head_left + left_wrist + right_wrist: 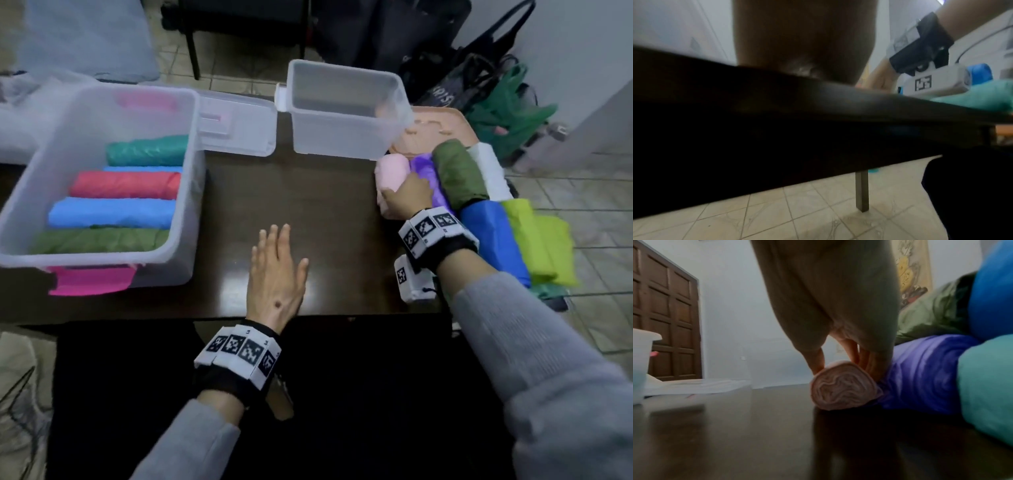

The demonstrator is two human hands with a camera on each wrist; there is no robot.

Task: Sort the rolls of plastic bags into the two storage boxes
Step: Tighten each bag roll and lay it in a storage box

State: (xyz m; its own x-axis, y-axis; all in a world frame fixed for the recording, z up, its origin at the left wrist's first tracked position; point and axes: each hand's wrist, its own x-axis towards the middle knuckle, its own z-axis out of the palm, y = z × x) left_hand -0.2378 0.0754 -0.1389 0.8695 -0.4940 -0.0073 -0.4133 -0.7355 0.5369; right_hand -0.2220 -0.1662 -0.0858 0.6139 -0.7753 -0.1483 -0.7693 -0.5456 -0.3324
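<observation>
A large clear storage box [191, 192] on the left of the dark table [308, 205] holds teal [147, 150], red [126, 185], blue [109, 213] and olive [99, 240] rolls. A smaller clear box [342, 137] stands at the back, nothing visible inside. My right hand [407, 195] grips a pale pink roll [842, 386] lying on the table at the right, thumb on one side and fingers on the other. Beside it lie purple [920, 373], dark green [459, 174], blue [493, 236], lime [537, 240] and teal [986, 386] rolls. My left hand [277, 270] rests flat on the table.
The large box's lid [236, 123] lies between the two boxes. A peach lid or tray [442, 126] sits behind the pile of rolls. Bags [496, 99] stand on the tiled floor at the right. A pink handle [92, 281] sticks out at the large box's near side.
</observation>
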